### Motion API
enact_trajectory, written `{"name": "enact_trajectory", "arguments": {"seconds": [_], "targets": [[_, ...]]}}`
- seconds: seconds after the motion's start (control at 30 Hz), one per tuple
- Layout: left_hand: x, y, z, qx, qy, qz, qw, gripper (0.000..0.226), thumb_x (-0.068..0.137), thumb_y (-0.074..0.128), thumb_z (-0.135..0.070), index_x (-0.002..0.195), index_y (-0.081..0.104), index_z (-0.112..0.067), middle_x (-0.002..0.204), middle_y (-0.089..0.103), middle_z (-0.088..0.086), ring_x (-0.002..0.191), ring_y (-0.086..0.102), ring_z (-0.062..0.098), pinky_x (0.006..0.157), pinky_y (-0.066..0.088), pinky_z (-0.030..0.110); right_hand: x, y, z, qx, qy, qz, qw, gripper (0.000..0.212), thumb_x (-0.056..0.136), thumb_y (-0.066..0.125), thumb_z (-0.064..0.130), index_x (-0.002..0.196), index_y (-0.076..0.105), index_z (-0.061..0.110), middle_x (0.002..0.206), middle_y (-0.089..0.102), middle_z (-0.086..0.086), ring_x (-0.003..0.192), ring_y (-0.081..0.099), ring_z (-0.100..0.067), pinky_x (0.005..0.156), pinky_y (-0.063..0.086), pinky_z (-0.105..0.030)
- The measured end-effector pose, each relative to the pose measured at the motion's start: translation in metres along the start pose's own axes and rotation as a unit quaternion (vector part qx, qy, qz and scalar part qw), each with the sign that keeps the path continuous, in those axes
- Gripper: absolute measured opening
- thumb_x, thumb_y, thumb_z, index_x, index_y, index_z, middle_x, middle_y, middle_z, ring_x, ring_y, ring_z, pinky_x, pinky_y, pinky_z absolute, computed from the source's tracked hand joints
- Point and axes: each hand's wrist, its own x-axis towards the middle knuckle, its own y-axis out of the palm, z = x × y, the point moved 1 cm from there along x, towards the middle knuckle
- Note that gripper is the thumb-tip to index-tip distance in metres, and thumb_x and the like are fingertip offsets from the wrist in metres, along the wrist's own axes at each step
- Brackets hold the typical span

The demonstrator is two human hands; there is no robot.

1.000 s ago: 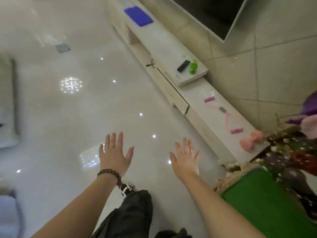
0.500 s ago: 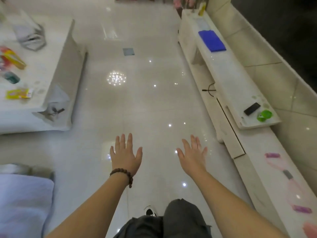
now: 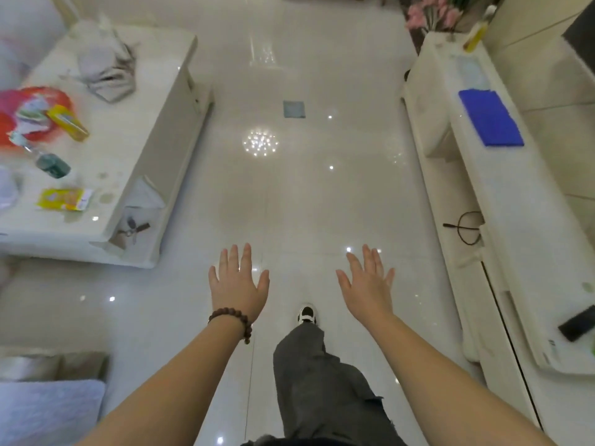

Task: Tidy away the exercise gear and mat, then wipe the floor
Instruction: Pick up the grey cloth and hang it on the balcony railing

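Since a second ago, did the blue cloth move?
Cannot tell for sure, probably not. The blue cloth lies at the same spot on the white shelf; only the camera turned.

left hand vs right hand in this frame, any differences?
The left hand has a brown bead bracelet at its wrist; the right hand has a bare wrist. The left hand points nearly straight ahead, while the right hand angles slightly toward the left. The left hand is nearer the coffee table; the right hand is nearer the long white cabinet. Both are open, fingers straight, backs up, holding nothing, above the glossy floor.
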Motion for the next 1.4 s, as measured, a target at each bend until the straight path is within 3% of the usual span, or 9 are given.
{"name": "enact_trajectory", "arguments": {"seconds": [0.27, 0.53, 0.93, 1.17, 1.4], "targets": [[0.212, -0.090, -0.014, -0.011, -0.028, -0.027, 0.999, 0.067, 0.098, 0.028, -0.050, 0.154, 0.006, -0.021, 0.161, 0.011, 0.006, 0.148, 0.003, 0.022, 0.119, 0.007, 0.047, 0.201, -0.092, 0.066, 0.007, -0.035, 0.002, 0.999, 0.054, 0.101, 0.023, 0.048, 0.150, 0.023, 0.025, 0.161, 0.000, -0.004, 0.147, -0.010, -0.019, 0.116, -0.004, -0.054], [0.423, -0.134, 0.003, -0.059, -0.070, -0.030, 0.995, 0.067, 0.097, 0.029, -0.051, 0.154, 0.006, -0.022, 0.161, 0.008, 0.004, 0.148, -0.001, 0.020, 0.119, 0.004, 0.047, 0.398, -0.125, 0.163, 0.000, -0.047, 0.003, 0.999, 0.053, 0.100, 0.025, 0.048, 0.149, 0.024, 0.026, 0.161, -0.002, -0.003, 0.147, -0.010, -0.019, 0.116, -0.002, -0.055], [0.804, -0.259, 0.064, 0.003, -0.001, -0.006, 1.000, 0.069, 0.097, 0.025, -0.053, 0.153, 0.004, -0.019, 0.161, 0.009, 0.007, 0.148, 0.006, 0.023, 0.119, 0.010, 0.046, 0.696, -0.200, 0.319, 0.010, 0.090, -0.017, 0.996, 0.055, 0.100, 0.024, 0.048, 0.149, 0.025, 0.025, 0.161, -0.002, -0.007, 0.147, -0.010, -0.024, 0.115, -0.002, -0.058], [0.963, -0.272, 0.018, -0.005, 0.061, 0.019, 0.998, 0.068, 0.097, 0.027, -0.054, 0.154, 0.005, -0.023, 0.161, 0.008, 0.005, 0.148, 0.002, 0.023, 0.119, 0.007, 0.045, 0.823, -0.221, 0.344, 0.023, 0.147, -0.022, 0.989, 0.056, 0.099, 0.023, 0.049, 0.150, 0.022, 0.025, 0.161, -0.003, -0.008, 0.147, -0.010, -0.025, 0.115, 0.000, -0.059], [1.135, -0.262, -0.054, 0.027, 0.113, 0.052, 0.992, 0.068, 0.097, 0.029, -0.053, 0.153, 0.003, -0.025, 0.161, 0.005, 0.005, 0.148, 0.000, 0.024, 0.118, 0.004, 0.047, 0.988, -0.238, 0.324, 0.055, 0.198, -0.043, 0.978, 0.057, 0.100, 0.028, 0.046, 0.151, 0.018, 0.023, 0.161, -0.001, -0.009, 0.147, -0.008, -0.024, 0.115, 0.001, -0.058]]}}
